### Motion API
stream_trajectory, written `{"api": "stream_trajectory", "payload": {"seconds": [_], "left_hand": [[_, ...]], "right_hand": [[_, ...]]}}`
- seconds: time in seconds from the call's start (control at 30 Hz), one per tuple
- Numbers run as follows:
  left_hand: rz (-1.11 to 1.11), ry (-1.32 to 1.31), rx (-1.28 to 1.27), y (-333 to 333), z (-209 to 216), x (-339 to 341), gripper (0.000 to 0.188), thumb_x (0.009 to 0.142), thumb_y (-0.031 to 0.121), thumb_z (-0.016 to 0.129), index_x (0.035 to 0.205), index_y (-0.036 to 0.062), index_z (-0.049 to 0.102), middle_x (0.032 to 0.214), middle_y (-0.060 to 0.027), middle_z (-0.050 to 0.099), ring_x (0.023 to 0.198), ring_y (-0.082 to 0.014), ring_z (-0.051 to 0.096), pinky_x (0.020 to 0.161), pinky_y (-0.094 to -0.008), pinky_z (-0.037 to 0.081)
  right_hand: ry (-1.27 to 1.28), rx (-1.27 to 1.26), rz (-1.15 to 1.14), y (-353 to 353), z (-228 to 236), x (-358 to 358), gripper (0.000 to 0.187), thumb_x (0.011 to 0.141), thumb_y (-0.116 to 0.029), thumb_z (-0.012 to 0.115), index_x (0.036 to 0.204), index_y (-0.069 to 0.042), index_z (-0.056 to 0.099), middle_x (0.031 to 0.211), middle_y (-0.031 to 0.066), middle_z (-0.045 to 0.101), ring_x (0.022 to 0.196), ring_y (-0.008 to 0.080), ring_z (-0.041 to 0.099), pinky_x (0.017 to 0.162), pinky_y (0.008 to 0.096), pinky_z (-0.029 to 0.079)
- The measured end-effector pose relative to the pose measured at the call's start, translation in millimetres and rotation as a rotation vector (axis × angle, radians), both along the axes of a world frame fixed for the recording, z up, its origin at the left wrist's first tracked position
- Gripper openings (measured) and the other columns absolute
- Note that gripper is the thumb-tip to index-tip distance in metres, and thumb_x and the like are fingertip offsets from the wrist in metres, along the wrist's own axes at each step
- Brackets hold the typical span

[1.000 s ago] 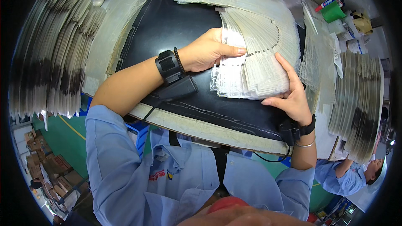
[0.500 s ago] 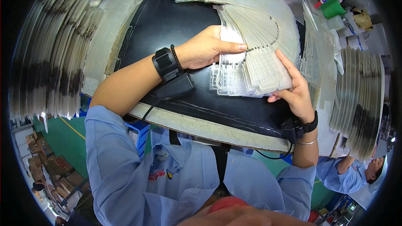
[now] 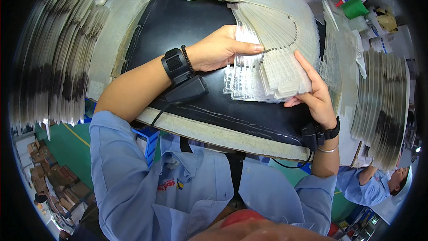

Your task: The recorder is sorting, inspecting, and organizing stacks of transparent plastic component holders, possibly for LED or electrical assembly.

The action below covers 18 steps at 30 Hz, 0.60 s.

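left grip (image 3: 220, 50): pinching fanned clear sheets (image 3: 285, 72), left side | right grip (image 3: 319, 97): cupped at right edge, hold unclear

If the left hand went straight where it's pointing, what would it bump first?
Probably the fan of clear sheets, since the left hand points toward it and seems to touch its edge; depth is unclear.

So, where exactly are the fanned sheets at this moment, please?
In the head view, the fanned sheets are right of centre, over the black mat, between the left hand and the right hand.
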<state>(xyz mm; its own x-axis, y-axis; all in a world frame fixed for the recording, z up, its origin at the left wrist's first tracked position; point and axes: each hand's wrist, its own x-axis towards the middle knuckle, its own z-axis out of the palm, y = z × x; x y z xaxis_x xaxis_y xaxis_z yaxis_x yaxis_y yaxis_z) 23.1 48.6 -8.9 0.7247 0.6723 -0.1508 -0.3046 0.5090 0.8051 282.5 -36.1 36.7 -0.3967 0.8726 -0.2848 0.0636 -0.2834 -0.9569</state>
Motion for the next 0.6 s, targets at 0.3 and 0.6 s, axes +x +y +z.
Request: {"api": "stream_trajectory", "payload": {"seconds": [0.3,0.6], "left_hand": [[-0.289,-0.132,-0.010,9,8,-15,0.082,0.060,-0.005,0.052,0.140,-0.0012,0.032,0.132,-0.0150,0.052,0.124,-0.0213,0.049,0.101,-0.0365,0.040],[0.601,1.370,1.890,22,50,7,0.015,0.061,0.018,0.071,0.070,0.0100,0.062,0.075,-0.0044,0.053,0.080,-0.0224,0.052,0.068,-0.0338,0.039]], "right_hand": [[0.427,-0.021,0.205,6,-5,13,0.087,0.080,-0.002,0.066,0.150,-0.004,0.015,0.148,0.0153,0.028,0.129,0.0257,0.042,0.101,0.0377,0.043],[0.588,-0.018,-0.279,6,-8,6,0.055,0.094,-0.001,0.047,0.145,-0.003,0.026,0.130,0.0157,0.050,0.113,0.0191,0.056,0.096,0.0348,0.047]]}}
